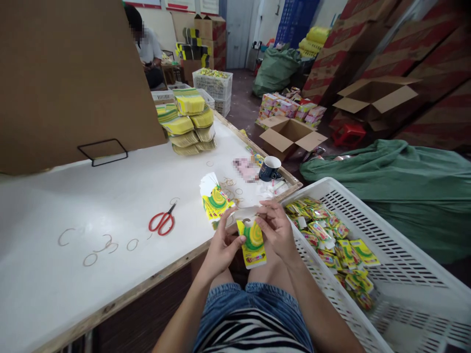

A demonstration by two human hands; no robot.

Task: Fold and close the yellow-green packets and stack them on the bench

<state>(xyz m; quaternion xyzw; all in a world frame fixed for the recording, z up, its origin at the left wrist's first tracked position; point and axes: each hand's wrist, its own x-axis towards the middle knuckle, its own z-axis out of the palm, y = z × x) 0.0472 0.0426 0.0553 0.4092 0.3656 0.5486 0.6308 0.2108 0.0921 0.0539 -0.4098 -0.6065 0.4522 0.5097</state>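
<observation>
Above my lap, a yellow and green printed card packet [253, 242] with a white top flap is held between both hands. My left hand [225, 247] grips its left edge, thumb on the printed front. My right hand [275, 228] pinches the upper right part near the flap. Just beyond my left hand, a fanned stack of similar printed cards [217, 200] lies on the white table [121, 196]. In the white plastic crate [353, 211] at my right are many similar yellow packets [331, 235], some showing red print.
Red-handled scissors [162, 223] and several rubber bands [132, 244] lie on the table. Bundled yellow card stacks [191, 120] stand at its far end. A dark mug [270, 169] sits by the right edge. Beyond are an open carton [290, 135], green sacks [386, 181] and a seated person [149, 46].
</observation>
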